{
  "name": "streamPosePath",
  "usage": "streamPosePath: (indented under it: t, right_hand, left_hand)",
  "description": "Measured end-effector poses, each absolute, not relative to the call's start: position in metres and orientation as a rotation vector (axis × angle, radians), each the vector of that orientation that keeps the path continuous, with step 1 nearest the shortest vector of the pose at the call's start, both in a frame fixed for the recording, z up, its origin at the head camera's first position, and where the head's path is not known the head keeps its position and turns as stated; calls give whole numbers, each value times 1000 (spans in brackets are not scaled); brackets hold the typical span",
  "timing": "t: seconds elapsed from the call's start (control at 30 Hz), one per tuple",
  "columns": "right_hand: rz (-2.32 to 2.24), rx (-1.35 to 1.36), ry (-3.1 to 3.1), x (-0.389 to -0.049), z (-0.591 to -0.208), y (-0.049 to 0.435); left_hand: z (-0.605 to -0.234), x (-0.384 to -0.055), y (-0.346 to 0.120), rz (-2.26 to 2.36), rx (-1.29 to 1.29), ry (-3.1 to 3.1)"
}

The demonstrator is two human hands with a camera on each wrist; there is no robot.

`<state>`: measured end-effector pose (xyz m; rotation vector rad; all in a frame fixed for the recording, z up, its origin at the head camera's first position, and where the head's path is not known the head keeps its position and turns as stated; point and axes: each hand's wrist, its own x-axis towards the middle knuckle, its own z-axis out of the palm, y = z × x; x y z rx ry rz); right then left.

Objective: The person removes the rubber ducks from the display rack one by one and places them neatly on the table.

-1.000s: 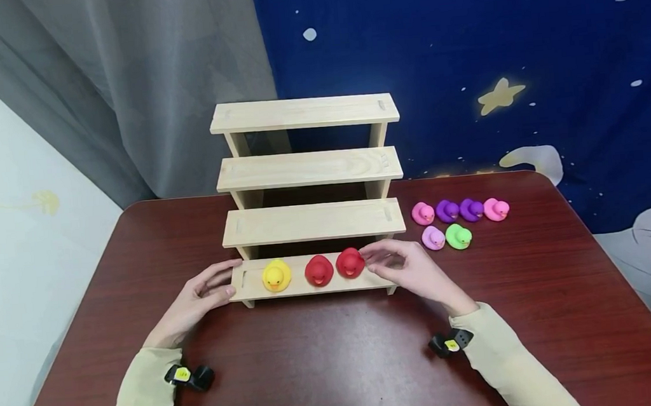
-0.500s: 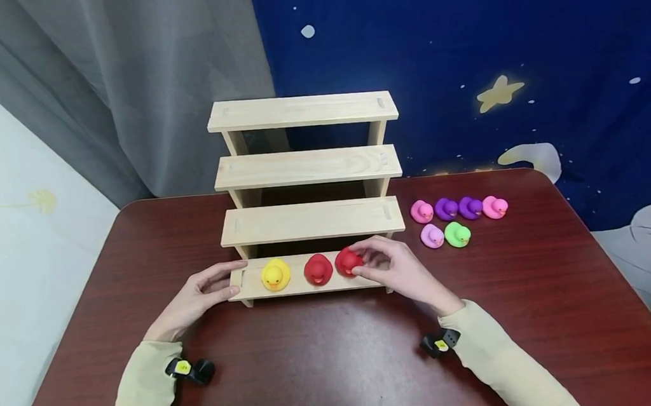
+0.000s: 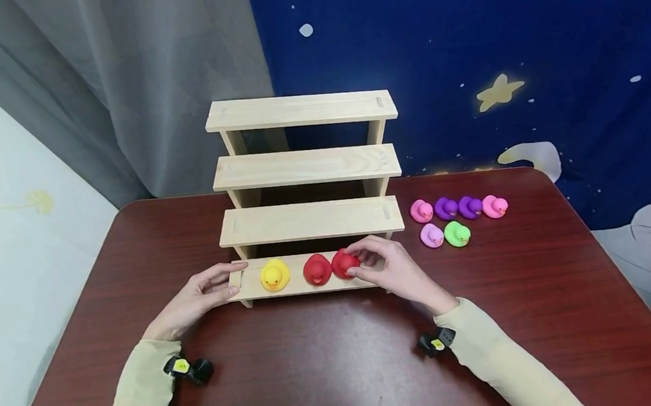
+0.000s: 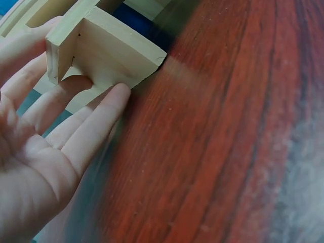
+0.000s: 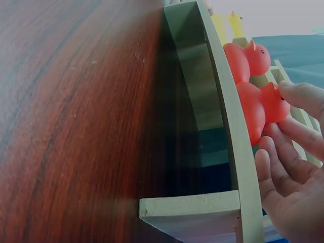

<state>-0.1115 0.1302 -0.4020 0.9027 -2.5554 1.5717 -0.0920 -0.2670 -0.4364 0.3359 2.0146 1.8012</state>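
My left hand [image 3: 197, 296] holds the left end of the lowest step of a pale wooden tiered stand [image 3: 311, 221]. In the left wrist view its fingers [image 4: 96, 126] reach round the board's end [image 4: 63, 53] and beside the support below it. My right hand [image 3: 390, 268] pinches a red rubber duck [image 3: 341, 262] on that step between thumb and fingers. In the right wrist view this duck [image 5: 251, 111] presses against a second red rubber duck [image 5: 238, 59]. The second red duck [image 3: 317, 270] and a yellow rubber duck [image 3: 274, 275] stand to its left, with a gap between them.
Right of the stand, several pink, purple, lilac and green rubber ducks [image 3: 457, 234] sit in two rows on the dark red-brown table [image 3: 292, 365]. The three upper steps [image 3: 301, 110] rise behind. A grey curtain [image 3: 178, 81] and blue starry cloth [image 3: 434, 48] hang at the back.
My right hand has moved left onto the end red duck and pushed it left until it meets the other red duck. My left hand has stayed at the stand's end.
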Motion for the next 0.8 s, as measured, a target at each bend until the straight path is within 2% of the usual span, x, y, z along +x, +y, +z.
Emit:
streamPosePath:
  t: [0.4,0.8]
  right_hand:
    - [1607,912,-2595,-108,-393,144]
    - [1551,847,-2644,-85,-353,162]
  left_hand:
    - [-434,-93,-268,1842,344,1924]
    - [-432,-92,-266,1859,386,1885]
